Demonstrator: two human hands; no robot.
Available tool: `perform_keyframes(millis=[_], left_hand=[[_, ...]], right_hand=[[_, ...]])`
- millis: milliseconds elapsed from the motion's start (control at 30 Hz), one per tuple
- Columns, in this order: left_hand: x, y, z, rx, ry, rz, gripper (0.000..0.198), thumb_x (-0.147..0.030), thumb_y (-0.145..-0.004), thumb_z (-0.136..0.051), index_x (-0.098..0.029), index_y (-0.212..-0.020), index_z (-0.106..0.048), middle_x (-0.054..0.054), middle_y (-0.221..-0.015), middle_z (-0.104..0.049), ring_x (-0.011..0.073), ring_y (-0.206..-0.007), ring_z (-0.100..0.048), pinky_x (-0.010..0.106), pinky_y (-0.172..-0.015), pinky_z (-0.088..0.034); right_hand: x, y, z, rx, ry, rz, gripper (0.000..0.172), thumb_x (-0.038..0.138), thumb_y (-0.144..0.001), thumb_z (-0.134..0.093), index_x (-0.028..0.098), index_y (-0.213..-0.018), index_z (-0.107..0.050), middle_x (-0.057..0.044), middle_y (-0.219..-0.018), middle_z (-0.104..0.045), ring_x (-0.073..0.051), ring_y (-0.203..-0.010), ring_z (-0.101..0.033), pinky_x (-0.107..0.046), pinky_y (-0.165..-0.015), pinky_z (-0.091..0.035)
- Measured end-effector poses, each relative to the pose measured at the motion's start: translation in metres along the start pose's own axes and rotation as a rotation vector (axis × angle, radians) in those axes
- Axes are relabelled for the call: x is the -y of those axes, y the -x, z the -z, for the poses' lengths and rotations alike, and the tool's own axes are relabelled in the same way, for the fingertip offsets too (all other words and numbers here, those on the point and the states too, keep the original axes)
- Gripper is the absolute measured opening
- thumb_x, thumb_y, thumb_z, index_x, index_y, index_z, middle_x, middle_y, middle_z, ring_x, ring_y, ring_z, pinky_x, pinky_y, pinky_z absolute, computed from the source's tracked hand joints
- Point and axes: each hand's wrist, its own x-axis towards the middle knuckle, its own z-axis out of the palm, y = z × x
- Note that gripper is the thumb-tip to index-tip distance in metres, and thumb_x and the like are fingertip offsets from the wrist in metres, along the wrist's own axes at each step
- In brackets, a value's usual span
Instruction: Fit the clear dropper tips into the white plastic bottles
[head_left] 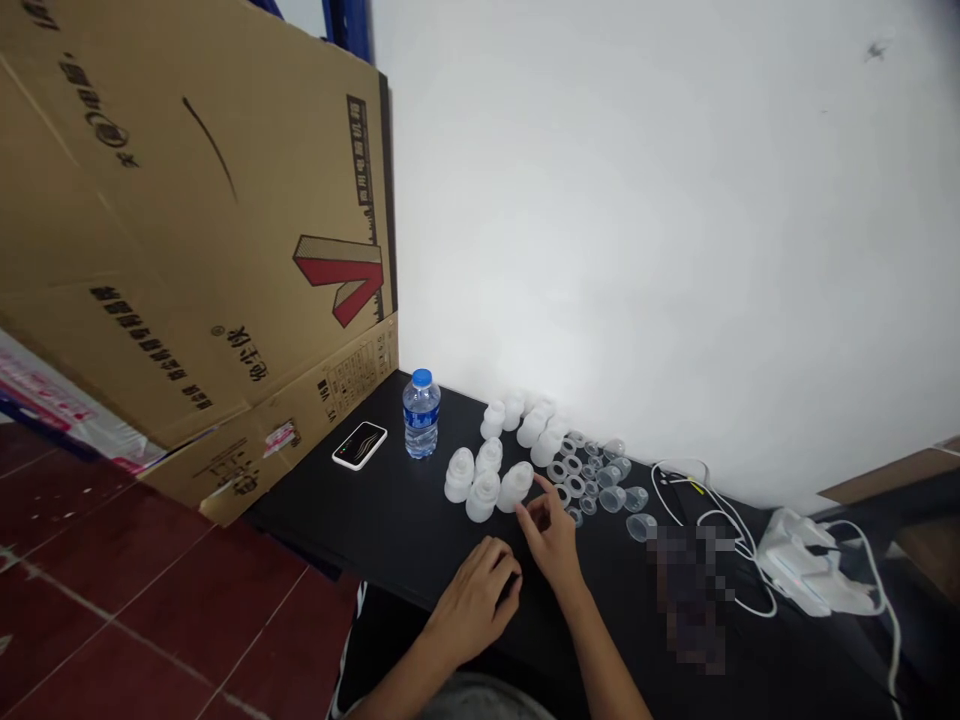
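My right hand [551, 535] is raised over the black tabletop [375, 530], fingers apart, its fingertips at or very near a squat translucent white plastic bottle [515, 487]. It holds nothing. My left hand [472, 600] rests on the table's near edge with its fingers curled, and nothing shows in it. Several similar white bottles [484, 496] stand in loose rows beyond my hands. To their right lie several translucent plastic rings [574, 487] and small clear cups [612, 499].
A water bottle with a blue cap [421, 413] and a phone [360, 445] stand at the table's left. A large cardboard sheet [195, 250] leans at the left, above a red tiled floor [150, 620]. White cables and a white device [806, 565] lie right, past a pixelated patch [694, 600].
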Motion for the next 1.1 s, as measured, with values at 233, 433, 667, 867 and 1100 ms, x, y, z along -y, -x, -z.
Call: perform_keyframes(millis=[233,433,667,867,1100], left_hand=[[-0.001,-0.001,0.002,0.041,-0.038,-0.03,0.019,-0.006,-0.1,-0.053,-0.023,-0.105,-0.062,0.007,-0.106,-0.063,0.0245,-0.099,-0.064,0.04,-0.087,-0.058],[-0.001,-0.002,0.006,0.056,0.022,-0.009,0.019,-0.011,-0.102,-0.055,-0.024,-0.112,-0.065,0.008,-0.112,-0.064,0.0248,-0.105,-0.066,0.04,-0.093,-0.059],[0.001,-0.012,0.001,-0.003,0.023,0.058,0.037,-0.018,-0.106,-0.055,-0.027,-0.141,-0.06,0.012,-0.137,-0.062,0.0279,-0.128,-0.064,0.045,-0.108,-0.058],[0.003,-0.027,-0.025,-0.05,-0.125,0.097,0.048,-0.018,-0.105,-0.056,-0.027,-0.152,-0.056,0.015,-0.144,-0.059,0.0304,-0.12,-0.068,0.052,-0.105,-0.06],[0.01,-0.028,-0.026,-0.122,0.078,0.173,0.012,-0.024,-0.106,-0.059,-0.024,-0.112,-0.07,0.012,-0.129,-0.067,0.0266,-0.113,-0.072,0.043,-0.096,-0.063]], right_hand=[[-0.019,0.002,0.046,-0.126,0.75,0.139,0.013,0.027,-0.102,-0.069,0.023,-0.107,-0.08,-0.015,-0.114,-0.069,-0.034,-0.102,-0.057,-0.048,-0.087,-0.046],[-0.006,0.021,0.037,0.036,0.705,0.246,0.017,0.027,-0.103,-0.069,0.027,-0.117,-0.079,-0.013,-0.124,-0.068,-0.034,-0.115,-0.055,-0.047,-0.096,-0.041],[-0.03,0.026,0.055,-0.323,0.648,-0.056,0.024,0.035,-0.106,-0.061,0.016,-0.117,-0.072,-0.015,-0.107,-0.069,-0.034,-0.104,-0.056,-0.047,-0.092,-0.042],[-0.047,0.024,0.058,-0.223,0.614,-0.109,0.025,0.038,-0.107,-0.058,0.02,-0.093,-0.069,-0.013,-0.094,-0.068,-0.033,-0.095,-0.057,-0.046,-0.086,-0.046],[-0.035,0.023,0.048,-0.109,-0.006,-0.093,0.022,0.042,-0.111,-0.049,0.024,-0.115,-0.061,-0.014,-0.119,-0.071,-0.028,-0.098,-0.071,-0.045,-0.09,-0.06]])
